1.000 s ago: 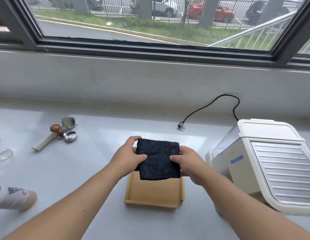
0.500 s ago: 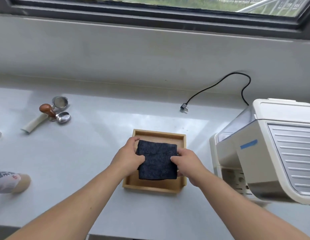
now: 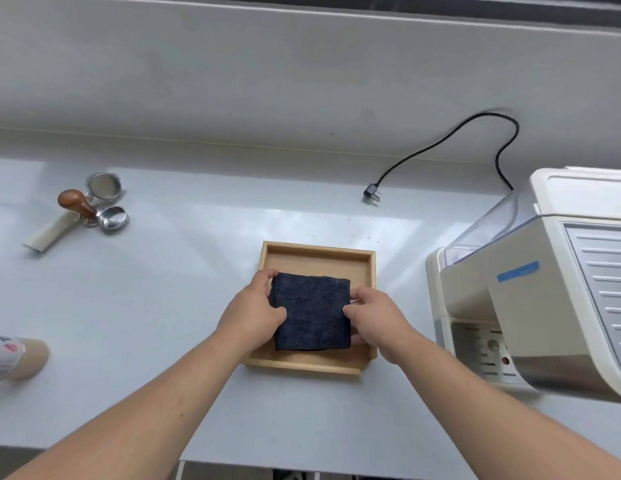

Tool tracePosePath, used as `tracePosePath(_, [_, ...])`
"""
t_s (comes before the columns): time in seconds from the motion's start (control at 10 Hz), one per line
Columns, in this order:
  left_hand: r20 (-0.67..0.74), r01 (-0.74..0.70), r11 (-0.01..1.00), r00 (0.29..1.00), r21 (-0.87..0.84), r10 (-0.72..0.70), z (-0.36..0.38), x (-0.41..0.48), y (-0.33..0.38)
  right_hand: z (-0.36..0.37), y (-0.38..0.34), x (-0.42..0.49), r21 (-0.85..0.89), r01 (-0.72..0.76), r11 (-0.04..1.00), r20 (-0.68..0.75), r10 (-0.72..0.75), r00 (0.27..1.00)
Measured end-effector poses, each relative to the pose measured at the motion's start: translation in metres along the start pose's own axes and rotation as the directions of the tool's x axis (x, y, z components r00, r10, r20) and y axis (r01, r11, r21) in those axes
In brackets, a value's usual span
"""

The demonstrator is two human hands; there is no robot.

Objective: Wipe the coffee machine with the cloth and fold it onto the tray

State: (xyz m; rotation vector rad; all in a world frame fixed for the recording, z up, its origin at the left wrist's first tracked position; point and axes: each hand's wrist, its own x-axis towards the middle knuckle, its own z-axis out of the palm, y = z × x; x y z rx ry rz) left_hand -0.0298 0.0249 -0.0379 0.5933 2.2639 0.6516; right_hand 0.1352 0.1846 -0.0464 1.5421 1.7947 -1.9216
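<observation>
Folded dark cloth (image 3: pixel 311 313) over wooden tray (image 3: pixel 317 252) on desk (image 3: pixel 163 306). Left hand (image 3: pixel 252 315) pinches left edge, right hand (image 3: pixel 375 317) pinches right edge. Coffee machine (image 3: pixel 544 289) right.

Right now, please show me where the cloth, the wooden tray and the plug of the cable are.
cloth (image 3: pixel 311 311): head view, middle of the dark folded square.
wooden tray (image 3: pixel 317 247): head view, far rim.
plug (image 3: pixel 371 194): head view, dark body at the cable's end.
</observation>
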Motion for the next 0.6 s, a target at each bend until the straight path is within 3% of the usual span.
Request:
tracePosePath(0.2, [-0.066, -0.012, 0.985, 0.998, 0.170, 0.024, -0.003, 0.001, 0.004, -0.004, -0.008, -0.005, -0.130, 0.018, 0.991, -0.001, -0.018, 1.000])
tracePosePath(0.4, [-0.104, 0.009, 0.983, 0.995, 0.182, 0.010, -0.016, 0.000, 0.013, -0.016, -0.022, -0.012, -0.189, 0.031, 0.981, -0.052, -0.041, 0.998])
tracePosePath(0.6, [-0.131, -0.099, 0.986, 0.985, 0.131, 0.116, -0.031, -0.006, 0.028, -0.033, -0.044, -0.023, -0.296, 0.141, 0.945, -0.113, -0.182, 0.977])
